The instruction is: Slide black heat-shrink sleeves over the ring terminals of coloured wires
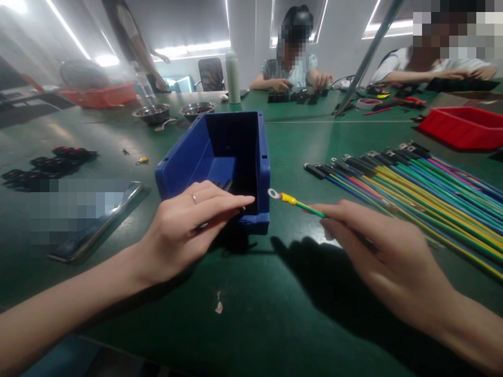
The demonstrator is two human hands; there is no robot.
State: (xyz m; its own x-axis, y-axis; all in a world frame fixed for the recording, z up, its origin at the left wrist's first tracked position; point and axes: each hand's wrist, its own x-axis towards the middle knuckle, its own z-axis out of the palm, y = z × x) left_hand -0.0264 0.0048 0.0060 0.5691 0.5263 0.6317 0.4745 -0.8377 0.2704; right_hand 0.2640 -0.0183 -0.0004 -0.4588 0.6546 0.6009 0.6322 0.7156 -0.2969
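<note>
My right hand [377,246] pinches a green wire [310,210] between thumb and fingers. At the wire's tip sits a ring terminal [274,193] with a yellow sleeve [288,199], pointing left at the corner of a blue bin [264,173]. My left hand [192,220] is at the bin's low front, the index finger stretched to the right and the thumb drawn close beneath. Whatever lies between those fingers is hidden. A few dark pieces [226,185] show inside the bin behind the left knuckles.
Rows of coloured wires [424,183] with black-sleeved terminals lie at right, near a red tray [463,123]. A phone [98,225] and black parts [51,162] lie left. Metal bowls [151,112] and a bottle [232,78] stand behind. Two people work across the table.
</note>
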